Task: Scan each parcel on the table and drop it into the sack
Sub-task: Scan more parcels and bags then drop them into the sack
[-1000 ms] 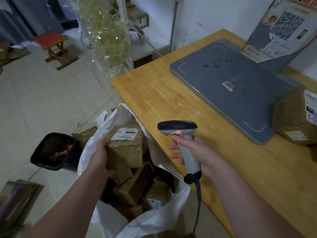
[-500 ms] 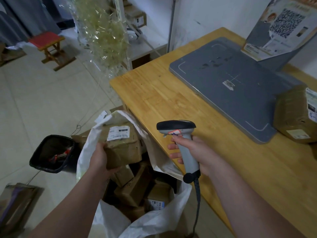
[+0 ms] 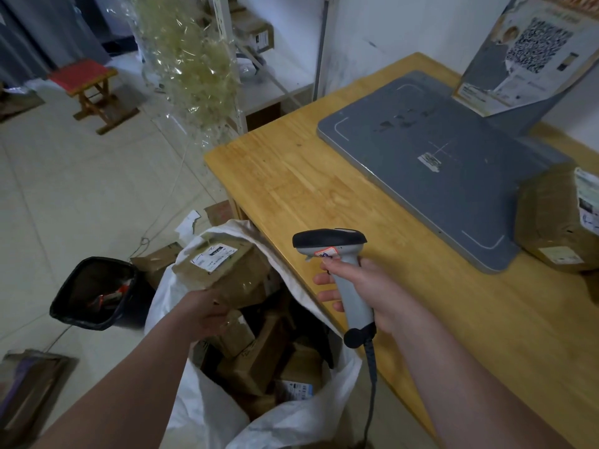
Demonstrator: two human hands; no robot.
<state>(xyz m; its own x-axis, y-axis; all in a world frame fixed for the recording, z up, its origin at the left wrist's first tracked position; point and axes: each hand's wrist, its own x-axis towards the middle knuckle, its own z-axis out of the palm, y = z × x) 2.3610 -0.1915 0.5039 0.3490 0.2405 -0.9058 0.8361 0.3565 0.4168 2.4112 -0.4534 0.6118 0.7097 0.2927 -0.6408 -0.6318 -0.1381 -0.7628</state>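
Brown parcel (image 3: 223, 273) held over the open sack (image 3: 207, 403), scanner (image 3: 337, 273) ready in the other hand.

Gripping the parcel by its near edge, the left hand (image 3: 201, 314) holds it tilted above the mouth of the white sack, white label facing up. The right hand (image 3: 366, 293) is clenched around the grey handle of the scanner, whose black head points left toward the parcel and whose cord hangs down past the table (image 3: 308, 189) edge. Inside the sack lie more brown boxes (image 3: 259, 358). On the wooden table, a grey pad (image 3: 437, 163) lies flat, and another taped parcel (image 3: 554, 218) sits at its right end. A black bin (image 3: 97, 293) stands on the floor left of the sack.
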